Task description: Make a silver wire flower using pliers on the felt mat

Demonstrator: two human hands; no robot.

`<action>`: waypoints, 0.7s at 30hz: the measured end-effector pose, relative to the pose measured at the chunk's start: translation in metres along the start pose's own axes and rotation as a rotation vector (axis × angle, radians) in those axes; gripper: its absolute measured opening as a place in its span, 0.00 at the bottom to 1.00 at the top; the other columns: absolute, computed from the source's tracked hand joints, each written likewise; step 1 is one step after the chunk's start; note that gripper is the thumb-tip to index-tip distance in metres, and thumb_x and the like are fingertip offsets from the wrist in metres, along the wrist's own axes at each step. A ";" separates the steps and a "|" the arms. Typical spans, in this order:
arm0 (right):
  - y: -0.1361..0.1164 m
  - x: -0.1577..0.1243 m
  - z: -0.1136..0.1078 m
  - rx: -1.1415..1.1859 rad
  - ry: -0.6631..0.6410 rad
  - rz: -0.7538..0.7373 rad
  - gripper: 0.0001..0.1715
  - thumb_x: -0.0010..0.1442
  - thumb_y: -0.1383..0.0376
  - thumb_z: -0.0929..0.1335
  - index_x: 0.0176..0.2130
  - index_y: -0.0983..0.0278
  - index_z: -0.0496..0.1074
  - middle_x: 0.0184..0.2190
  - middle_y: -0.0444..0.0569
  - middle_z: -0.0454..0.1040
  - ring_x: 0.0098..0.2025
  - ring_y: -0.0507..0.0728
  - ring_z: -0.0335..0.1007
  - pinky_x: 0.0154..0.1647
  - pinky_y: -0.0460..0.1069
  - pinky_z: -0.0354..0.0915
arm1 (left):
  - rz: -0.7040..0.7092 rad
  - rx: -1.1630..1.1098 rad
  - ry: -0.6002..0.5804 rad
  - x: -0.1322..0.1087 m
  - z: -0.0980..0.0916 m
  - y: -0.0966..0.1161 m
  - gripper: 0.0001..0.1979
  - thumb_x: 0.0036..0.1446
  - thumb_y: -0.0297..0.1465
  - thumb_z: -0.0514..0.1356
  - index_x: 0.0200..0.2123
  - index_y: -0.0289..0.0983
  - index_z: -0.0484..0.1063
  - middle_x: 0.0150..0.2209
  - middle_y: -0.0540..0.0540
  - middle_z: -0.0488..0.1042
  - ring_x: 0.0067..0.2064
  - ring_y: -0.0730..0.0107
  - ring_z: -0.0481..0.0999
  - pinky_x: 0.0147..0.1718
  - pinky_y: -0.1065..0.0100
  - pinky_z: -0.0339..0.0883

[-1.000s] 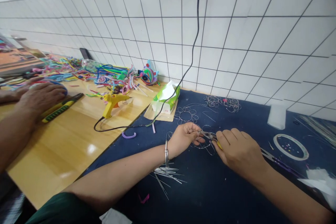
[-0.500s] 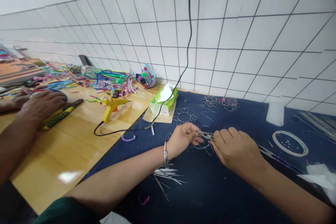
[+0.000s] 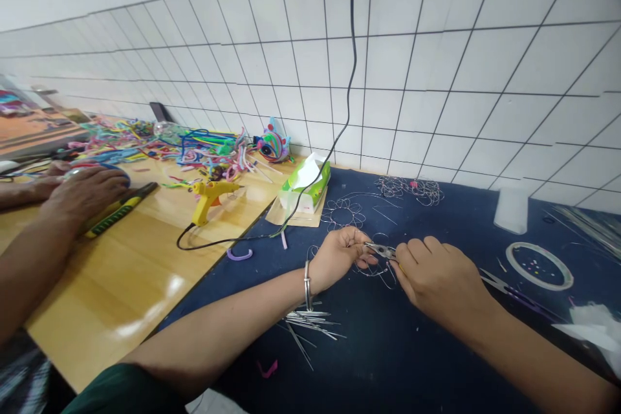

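My right hand (image 3: 434, 272) is wrapped round the handles of a pair of pliers (image 3: 383, 250), their jaws pointing left. My left hand (image 3: 342, 255), with a silver bangle at the wrist, pinches a thin looped wire piece (image 3: 381, 273) close to the jaw tips. Part of that wire is hidden behind my fingers, so I cannot tell exactly where the jaws grip it. Just behind my left hand, a flower-shaped wire ring (image 3: 343, 213) lies on the dark blue cloth (image 3: 388, 349). A bundle of short metal rods (image 3: 310, 323) lies below my left wrist.
A tissue pack (image 3: 305, 186) and a yellow glue gun (image 3: 208, 199) stand left; the gun's black cord (image 3: 349, 77) hangs across the view. Wire coils (image 3: 407, 190) lie behind. Scissors (image 3: 519, 294) and a round tray (image 3: 539, 266) are right. Another person's hands (image 3: 85, 194) work far left.
The view shifts very slightly. My hands, the pliers and the wire stay in practically the same place. The other person's hand at left has shifted a little.
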State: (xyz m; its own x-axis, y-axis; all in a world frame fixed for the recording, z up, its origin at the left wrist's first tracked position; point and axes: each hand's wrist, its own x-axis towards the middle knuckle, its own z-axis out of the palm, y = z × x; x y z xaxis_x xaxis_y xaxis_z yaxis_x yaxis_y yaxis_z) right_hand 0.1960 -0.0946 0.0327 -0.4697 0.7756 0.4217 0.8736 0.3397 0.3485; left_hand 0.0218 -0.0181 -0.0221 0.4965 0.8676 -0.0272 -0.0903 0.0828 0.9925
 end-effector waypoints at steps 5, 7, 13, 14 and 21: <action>0.000 0.000 -0.001 0.022 -0.002 0.007 0.11 0.60 0.62 0.60 0.27 0.63 0.64 0.22 0.46 0.60 0.27 0.54 0.52 0.27 0.51 0.41 | 0.008 0.008 -0.014 0.000 -0.001 0.001 0.05 0.54 0.28 0.58 0.31 0.30 0.65 0.27 0.44 0.75 0.30 0.69 0.77 0.28 0.71 0.69; 0.000 0.000 -0.001 0.034 0.003 0.012 0.12 0.59 0.62 0.60 0.27 0.63 0.64 0.22 0.46 0.60 0.27 0.54 0.52 0.27 0.51 0.41 | 0.012 0.015 -0.018 0.000 -0.002 0.001 0.05 0.54 0.28 0.58 0.31 0.30 0.65 0.28 0.44 0.75 0.31 0.69 0.77 0.28 0.71 0.69; 0.000 -0.001 0.000 0.068 0.007 0.027 0.11 0.59 0.63 0.61 0.26 0.63 0.63 0.22 0.46 0.60 0.26 0.53 0.51 0.27 0.50 0.41 | 0.052 0.068 -0.014 -0.002 -0.003 0.002 0.05 0.54 0.28 0.58 0.31 0.30 0.67 0.26 0.45 0.74 0.28 0.74 0.75 0.28 0.74 0.65; 0.000 -0.002 0.001 0.072 0.007 0.029 0.11 0.59 0.62 0.61 0.26 0.63 0.63 0.22 0.45 0.60 0.26 0.53 0.51 0.27 0.50 0.41 | 0.057 0.073 -0.016 -0.002 -0.003 0.003 0.05 0.54 0.28 0.58 0.31 0.30 0.67 0.26 0.45 0.74 0.28 0.74 0.75 0.28 0.74 0.64; 0.000 -0.001 -0.002 0.049 0.015 0.027 0.11 0.59 0.62 0.60 0.29 0.64 0.66 0.23 0.46 0.62 0.28 0.53 0.53 0.28 0.50 0.43 | 0.059 0.042 -0.008 -0.004 -0.002 0.006 0.06 0.54 0.29 0.58 0.31 0.30 0.67 0.25 0.46 0.74 0.27 0.75 0.74 0.27 0.74 0.63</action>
State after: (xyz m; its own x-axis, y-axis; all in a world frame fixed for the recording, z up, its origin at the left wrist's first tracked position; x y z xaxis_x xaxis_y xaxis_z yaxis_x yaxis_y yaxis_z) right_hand 0.1962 -0.0964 0.0339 -0.4478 0.7767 0.4431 0.8909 0.3450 0.2956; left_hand 0.0174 -0.0196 -0.0164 0.4985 0.8663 0.0320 -0.0835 0.0113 0.9964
